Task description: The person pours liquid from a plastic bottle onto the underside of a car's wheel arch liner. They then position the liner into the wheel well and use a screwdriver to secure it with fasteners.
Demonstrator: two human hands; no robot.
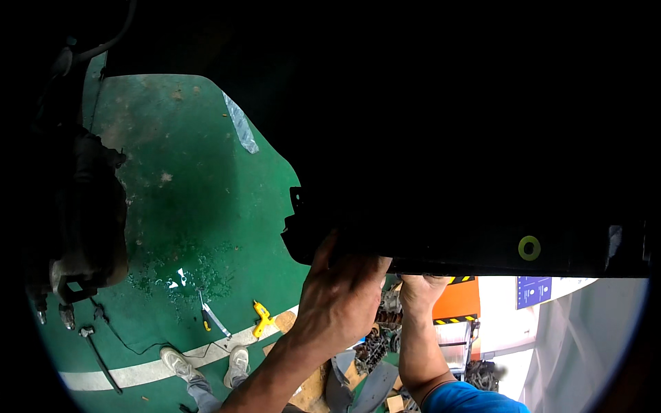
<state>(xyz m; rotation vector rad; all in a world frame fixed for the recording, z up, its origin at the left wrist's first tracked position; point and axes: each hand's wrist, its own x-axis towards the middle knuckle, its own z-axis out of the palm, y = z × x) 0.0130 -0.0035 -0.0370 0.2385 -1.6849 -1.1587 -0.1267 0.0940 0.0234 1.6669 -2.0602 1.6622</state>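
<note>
The dark panel (pixel 468 237) lies just beyond both hands, its lower edge running left-right; the left hand (pixel 344 292) overlaps that edge near its left end, the right hand (pixel 421 294) meets it farther right. Hidden fingertips: can't tell whether either grip pinches.

A large panel (pixel 468 237) fills the upper right of the frame. At its lower edge, the left hand (pixel 346 292) is left of the right hand (pixel 421 290). Floor (pixel 193 179) spreads left of the panel, with a strip (pixel 241 125) on it at upper left. At lower left, a bar (pixel 102 361) lies across a floor line (pixel 138 375), left of the shoes (pixel 177 363); a pistol-shaped tool (pixel 261 319) lies above them, near the left forearm (pixel 275 375).
</note>
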